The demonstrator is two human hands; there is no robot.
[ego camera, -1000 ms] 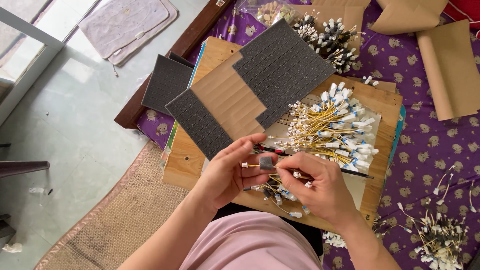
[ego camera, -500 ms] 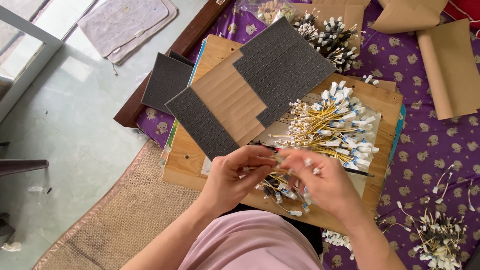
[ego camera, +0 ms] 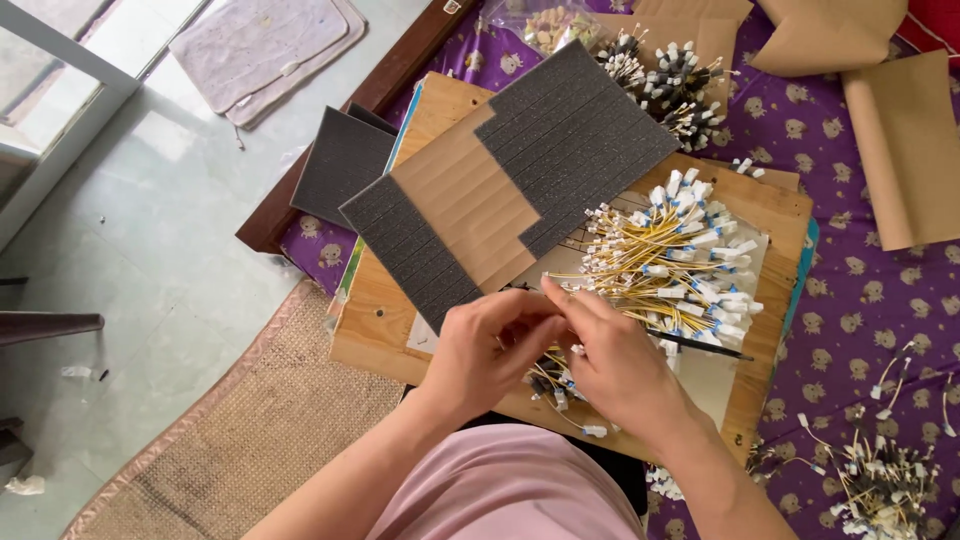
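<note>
Hands meet at lower centre over wooden board (ego camera: 400, 345). Left hand (ego camera: 490, 350) and right hand (ego camera: 615, 365), fingers pinched nearly closed on a small bundle of yellow wires with white connectors (ego camera: 553, 375); exact grip contents partly hidden. Bigger wire pile (ego camera: 680, 265) right of centre, grey foam strip sheet (ego camera: 570, 140) above. Looks like sorting or bundling step; next move likely needs a fine pinch, steady bundle.
</note>
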